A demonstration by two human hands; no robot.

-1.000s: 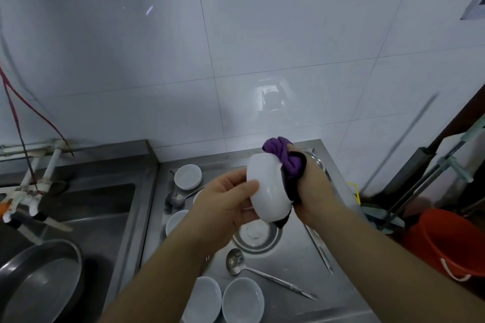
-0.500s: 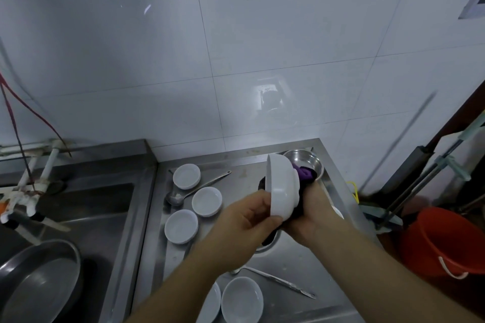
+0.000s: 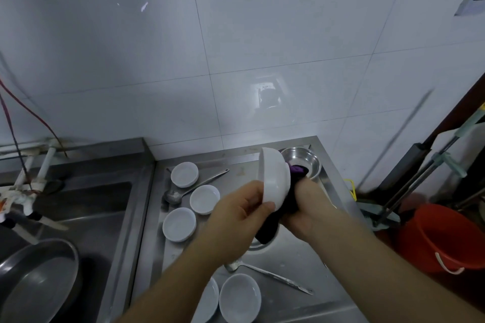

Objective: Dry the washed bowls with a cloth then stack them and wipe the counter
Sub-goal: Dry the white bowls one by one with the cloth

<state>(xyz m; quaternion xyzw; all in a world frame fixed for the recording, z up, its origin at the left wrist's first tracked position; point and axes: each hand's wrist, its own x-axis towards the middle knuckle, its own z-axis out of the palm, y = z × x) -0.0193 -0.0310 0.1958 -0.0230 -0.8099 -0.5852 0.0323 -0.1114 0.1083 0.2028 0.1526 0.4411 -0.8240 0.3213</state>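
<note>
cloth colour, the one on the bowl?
Purple and black; the cloth is pressed against the white bowl by the right hand. Head view.

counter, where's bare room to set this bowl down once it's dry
Bare steel lies along the back edge of the counter, between the far small dish and the steel bowl. The left side is crowded with dishes and a ladle; the front holds two dishes and a spoon.

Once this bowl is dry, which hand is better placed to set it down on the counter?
Left. The left hand already grips the white bowl by its rim, while the right hand is wrapped in the purple cloth.
</note>
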